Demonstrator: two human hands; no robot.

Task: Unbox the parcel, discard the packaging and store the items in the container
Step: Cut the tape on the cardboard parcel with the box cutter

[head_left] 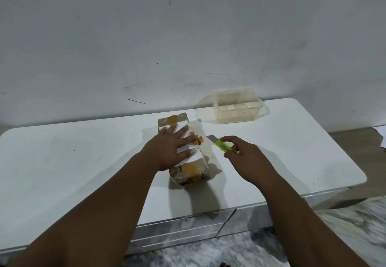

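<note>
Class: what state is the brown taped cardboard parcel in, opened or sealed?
Sealed. The brown taped cardboard parcel shows unbroken tape strips over both ends, and no flap is lifted.

white table [83, 162], scuffed wall [125, 37] — marbled floor [344, 225]

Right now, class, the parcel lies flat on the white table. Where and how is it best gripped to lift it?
Grip the parcel across its two long sides, coming down from above near the middle. It is a narrow brick shape lying flat, so fingers span the width. The left hand already rests there.
</note>
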